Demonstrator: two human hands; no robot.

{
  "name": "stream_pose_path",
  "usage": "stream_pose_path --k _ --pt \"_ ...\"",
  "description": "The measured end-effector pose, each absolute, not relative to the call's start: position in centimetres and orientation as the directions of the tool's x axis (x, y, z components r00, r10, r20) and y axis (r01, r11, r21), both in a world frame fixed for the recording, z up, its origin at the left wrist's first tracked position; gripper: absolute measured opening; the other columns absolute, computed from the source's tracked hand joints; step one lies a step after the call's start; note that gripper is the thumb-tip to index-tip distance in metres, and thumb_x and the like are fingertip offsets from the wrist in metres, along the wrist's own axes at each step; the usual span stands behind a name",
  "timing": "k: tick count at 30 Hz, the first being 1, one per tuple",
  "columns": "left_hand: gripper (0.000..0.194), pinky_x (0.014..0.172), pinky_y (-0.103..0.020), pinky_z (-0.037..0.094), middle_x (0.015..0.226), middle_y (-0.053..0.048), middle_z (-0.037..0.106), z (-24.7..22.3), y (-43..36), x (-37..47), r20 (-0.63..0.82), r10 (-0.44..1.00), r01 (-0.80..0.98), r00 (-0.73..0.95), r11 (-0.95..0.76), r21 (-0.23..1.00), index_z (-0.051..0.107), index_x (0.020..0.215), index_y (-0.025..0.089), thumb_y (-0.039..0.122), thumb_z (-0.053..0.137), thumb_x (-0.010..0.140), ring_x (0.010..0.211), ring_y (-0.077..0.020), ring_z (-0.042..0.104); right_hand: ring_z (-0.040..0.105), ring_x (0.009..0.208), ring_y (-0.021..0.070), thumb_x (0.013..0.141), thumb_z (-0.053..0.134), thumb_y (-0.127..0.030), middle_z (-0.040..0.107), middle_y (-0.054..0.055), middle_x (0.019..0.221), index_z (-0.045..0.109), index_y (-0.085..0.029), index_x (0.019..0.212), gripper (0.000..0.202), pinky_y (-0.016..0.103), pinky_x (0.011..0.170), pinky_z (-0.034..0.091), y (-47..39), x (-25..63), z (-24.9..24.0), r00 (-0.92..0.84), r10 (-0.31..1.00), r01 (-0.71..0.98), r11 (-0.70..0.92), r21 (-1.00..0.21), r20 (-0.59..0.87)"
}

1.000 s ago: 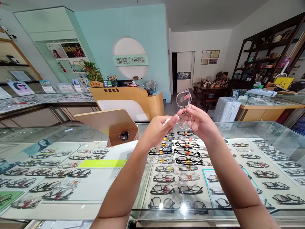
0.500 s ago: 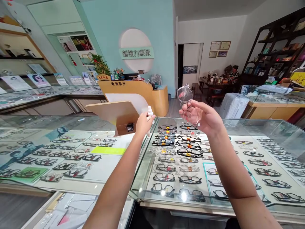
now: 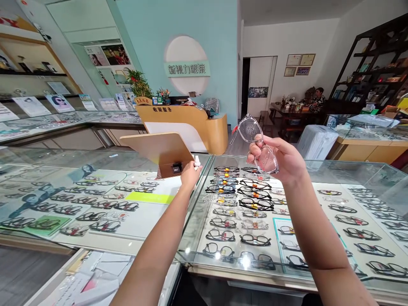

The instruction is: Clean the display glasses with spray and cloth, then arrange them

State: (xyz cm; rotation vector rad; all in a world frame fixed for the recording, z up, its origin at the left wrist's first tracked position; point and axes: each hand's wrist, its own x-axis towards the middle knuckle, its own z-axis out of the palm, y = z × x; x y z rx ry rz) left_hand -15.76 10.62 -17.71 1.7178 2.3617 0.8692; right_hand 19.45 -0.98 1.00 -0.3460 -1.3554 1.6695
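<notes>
In the head view, my right hand [image 3: 288, 159] pinches a pair of clear-framed eyeglasses [image 3: 250, 129] at the bridge, raised above the glass display case. Its lenses are speckled with droplets, and a red tag shows at one side. My left hand [image 3: 190, 175] is closed around a small white spray bottle [image 3: 196, 162], much of which the fingers hide. That hand is beside the right edge of a wooden tabletop mirror [image 3: 159, 148], seen from behind. Whether the hand touches the mirror, I cannot tell.
Rows of eyeglasses [image 3: 255, 240] lie inside the glass display case [image 3: 191, 255] in front of me. An open drawer with papers [image 3: 98, 276] is at lower left. Farther back are a wooden reception counter [image 3: 178, 114], wrapped packages [image 3: 315, 142] and a seated person [image 3: 318, 100].
My left hand has lowered with the spray bottle, toward the mirror's edge. The eyeglasses have turned in my right hand, and droplets now show clearly on the lenses. The view has shifted slightly.
</notes>
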Motion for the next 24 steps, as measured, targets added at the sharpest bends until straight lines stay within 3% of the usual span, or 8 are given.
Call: stream_pose_path --k 7,13,17,19,21,24 --pt "0.022 0.099 -0.041 0.054 0.137 -0.021 0.077 -17.5 10.4 -15.6 0.227 0.885 0.831 -0.407 0.255 0.495 0.061 0.115 0.023 0.041 0.064 0.103 0.129 -0.0379 0.072 0.071 0.084 0.0222 0.087 0.085 -0.048 0.069 0.001 0.086 0.059 -0.027 0.089 0.033 0.036 0.076 0.057 -1.0 19.7 0.9 -0.535 0.781 -0.466 0.046 -0.884 0.323" --pt "0.051 0.100 -0.051 0.056 0.128 -0.028 0.077 -16.3 9.8 -15.0 0.265 0.816 0.782 -0.514 0.319 0.535 0.059 0.127 0.017 0.055 0.073 0.096 0.123 -0.0474 0.074 0.071 0.083 0.0204 0.090 0.084 -0.044 0.070 0.001 0.084 0.064 -0.025 0.088 0.027 0.035 0.082 0.060 -1.1 19.6 0.9 -0.553 0.759 -0.512 0.017 -0.859 0.345" --pt "0.060 0.106 -0.054 0.055 0.135 -0.026 0.071 -13.2 8.0 -14.2 0.393 0.724 0.767 -0.567 0.290 0.572 0.049 0.139 0.017 0.061 0.063 0.101 0.127 -0.0459 0.072 0.070 0.082 0.0210 0.090 0.084 -0.045 0.069 0.001 0.084 0.063 -0.026 0.087 0.028 0.037 0.085 0.061 -1.2 19.8 1.0 -0.539 0.769 -0.505 0.030 -0.863 0.343" --pt "0.051 0.112 -0.051 0.053 0.138 -0.022 0.066 -11.3 7.0 -13.4 0.523 0.669 0.786 -0.529 0.154 0.598 0.045 0.138 0.020 0.054 0.058 0.102 0.132 -0.0411 0.068 0.070 0.085 0.0211 0.091 0.083 -0.045 0.069 0.001 0.085 0.065 -0.026 0.087 0.026 0.037 0.087 0.060 -1.1 20.0 1.0 -0.533 0.771 -0.508 0.038 -0.861 0.349" --pt "0.043 0.111 -0.047 0.053 0.130 -0.016 0.063 -9.3 6.1 -12.2 0.640 0.623 0.757 -0.449 -0.116 0.644 0.044 0.132 0.022 0.040 0.059 0.096 0.126 -0.0353 0.066 0.068 0.086 0.0206 0.092 0.082 -0.044 0.069 0.001 0.086 0.067 -0.026 0.088 0.024 0.036 0.087 0.060 -1.0 20.1 1.0 -0.531 0.769 -0.518 0.036 -0.854 0.355" --pt "0.046 0.086 -0.039 0.058 0.113 -0.007 0.053 -6.2 5.0 -9.3 0.657 0.684 0.417 -0.318 -0.521 0.745 0.043 0.123 0.026 0.026 0.059 0.080 0.095 -0.0245 0.063 0.064 0.084 0.0190 0.095 0.082 -0.042 0.069 0.002 0.088 0.070 -0.026 0.089 0.022 0.032 0.078 0.057 -0.7 20.4 0.9 -0.547 0.752 -0.533 0.026 -0.846 0.367"
